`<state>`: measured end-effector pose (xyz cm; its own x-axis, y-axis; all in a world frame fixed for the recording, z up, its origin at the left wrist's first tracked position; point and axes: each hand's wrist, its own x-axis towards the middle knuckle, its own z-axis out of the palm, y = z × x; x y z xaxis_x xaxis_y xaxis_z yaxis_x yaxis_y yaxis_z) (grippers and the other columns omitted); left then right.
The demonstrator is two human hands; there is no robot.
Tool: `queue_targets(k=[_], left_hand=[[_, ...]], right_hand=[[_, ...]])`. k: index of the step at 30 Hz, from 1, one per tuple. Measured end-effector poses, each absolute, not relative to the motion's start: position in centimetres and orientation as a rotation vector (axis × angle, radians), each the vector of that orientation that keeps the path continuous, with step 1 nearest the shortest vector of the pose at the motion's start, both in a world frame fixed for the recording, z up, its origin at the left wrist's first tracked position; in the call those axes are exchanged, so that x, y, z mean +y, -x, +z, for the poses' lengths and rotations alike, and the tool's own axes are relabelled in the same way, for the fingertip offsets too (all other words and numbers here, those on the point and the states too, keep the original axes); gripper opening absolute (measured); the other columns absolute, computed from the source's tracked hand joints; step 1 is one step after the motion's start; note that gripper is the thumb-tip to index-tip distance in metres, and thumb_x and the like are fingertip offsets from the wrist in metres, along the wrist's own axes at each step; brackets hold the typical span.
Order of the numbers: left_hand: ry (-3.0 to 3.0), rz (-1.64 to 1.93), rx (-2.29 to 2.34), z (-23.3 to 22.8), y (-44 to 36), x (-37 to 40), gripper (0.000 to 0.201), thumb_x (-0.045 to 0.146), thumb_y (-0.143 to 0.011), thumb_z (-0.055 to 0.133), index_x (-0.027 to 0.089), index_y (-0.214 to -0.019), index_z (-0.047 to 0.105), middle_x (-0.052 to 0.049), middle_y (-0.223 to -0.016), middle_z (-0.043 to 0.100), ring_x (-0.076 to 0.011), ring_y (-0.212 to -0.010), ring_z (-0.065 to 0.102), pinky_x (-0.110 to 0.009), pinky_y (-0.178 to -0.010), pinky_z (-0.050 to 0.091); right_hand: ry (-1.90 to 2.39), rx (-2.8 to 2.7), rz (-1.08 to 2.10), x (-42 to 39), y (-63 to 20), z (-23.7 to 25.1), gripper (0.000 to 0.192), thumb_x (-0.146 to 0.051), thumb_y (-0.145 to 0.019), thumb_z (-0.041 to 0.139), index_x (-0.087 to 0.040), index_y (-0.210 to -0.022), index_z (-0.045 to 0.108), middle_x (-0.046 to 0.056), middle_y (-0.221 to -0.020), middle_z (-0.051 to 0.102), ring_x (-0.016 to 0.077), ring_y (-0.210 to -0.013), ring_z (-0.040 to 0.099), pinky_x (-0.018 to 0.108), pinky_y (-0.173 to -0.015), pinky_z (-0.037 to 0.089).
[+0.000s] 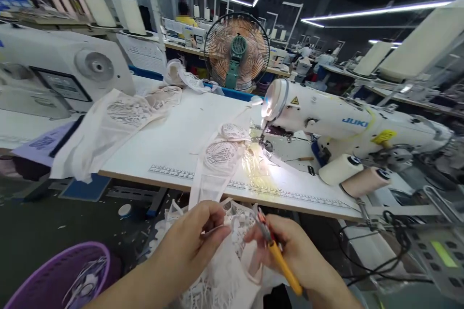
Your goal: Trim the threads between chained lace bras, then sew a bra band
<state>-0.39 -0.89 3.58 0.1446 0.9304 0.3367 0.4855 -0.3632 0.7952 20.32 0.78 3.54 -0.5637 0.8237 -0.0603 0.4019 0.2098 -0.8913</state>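
Nearest the camera, two bare hands meet low over a lace garment (232, 251). The left hand (194, 241) has its grip pinched shut on a thin strip at the garment's upper edge, thumb against fingertips. The right hand (293, 251) has its grip closed around a small yellow-handled tool (279, 256), its metal tip pointing up at the lace; it looks like a thread snipper, though the blades are too small to make out.

The garment hangs off the front edge of the white surface (174, 140) toward the person's lap, pale pink and white, and trails upward across the surface to the needle area of a white sewing machine (348, 123). It looks very light, limp and open-worked, likely to snag or tear on a sharp tip, so a pinch on the firmer strip or seam seems the safer hold, not the open lace.

Another pile of pale lace pieces (116, 120) lies to the left on the surface. Two thread cones (353, 174) lie beside the machine. A purple basket (61, 280) sits low on the left. An orange-bladed fan (237, 50) stands behind.
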Motion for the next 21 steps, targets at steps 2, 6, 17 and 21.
queue_targets(k=[2, 6, 17, 21], left_hand=[[-1.934, 1.126, 1.295, 3.3, -0.2, -0.8, 0.007, 0.023, -0.079, 0.051, 0.025, -0.085, 0.049, 0.005, -0.061, 0.055, -0.0108, -0.048, 0.052, -0.017, -0.041, 0.039], [-2.048, 1.139, 1.243, 3.4, -0.6, -0.9, 0.011, 0.018, -0.081, 0.047, 0.025, -0.089, 0.046, 0.005, -0.066, 0.055, -0.0091, -0.052, 0.055, -0.015, -0.043, 0.042], [-1.598, 0.838, 1.304, 3.5, -0.2, -0.6, 0.020, 0.037, -0.080, 0.047, 0.021, -0.076, 0.058, 0.003, -0.057, 0.054, -0.0119, -0.051, 0.049, -0.019, -0.046, 0.039], [-1.436, 0.809, 1.245, 3.6, 0.1, -0.3, 0.029, 0.041, -0.079, 0.047, 0.018, -0.065, 0.060, 0.002, -0.057, 0.054, -0.0118, -0.052, 0.045, -0.020, -0.049, 0.036]], right_hand=[[1.017, -1.860, 1.362, 1.5, -19.8, 3.7, 0.016, -0.031, -0.074, 0.060, -0.017, -0.082, 0.058, 0.004, -0.078, 0.058, 0.0121, -0.063, 0.048, 0.023, -0.057, 0.041], [0.879, -1.659, 1.483, 2.5, -18.1, 3.5, 0.014, -0.028, -0.073, 0.063, -0.018, -0.081, 0.057, 0.003, -0.078, 0.059, 0.0135, -0.067, 0.053, 0.026, -0.061, 0.043], [0.850, -1.749, 1.219, 2.9, -16.5, 3.1, 0.011, -0.016, -0.071, 0.059, -0.020, -0.077, 0.050, -0.001, -0.072, 0.054, 0.0126, -0.065, 0.048, 0.027, -0.060, 0.039], [0.874, -1.759, 1.278, 3.3, -16.4, 2.9, 0.011, -0.025, -0.075, 0.057, -0.020, -0.078, 0.049, 0.000, -0.074, 0.052, 0.0121, -0.064, 0.047, 0.026, -0.058, 0.039]])
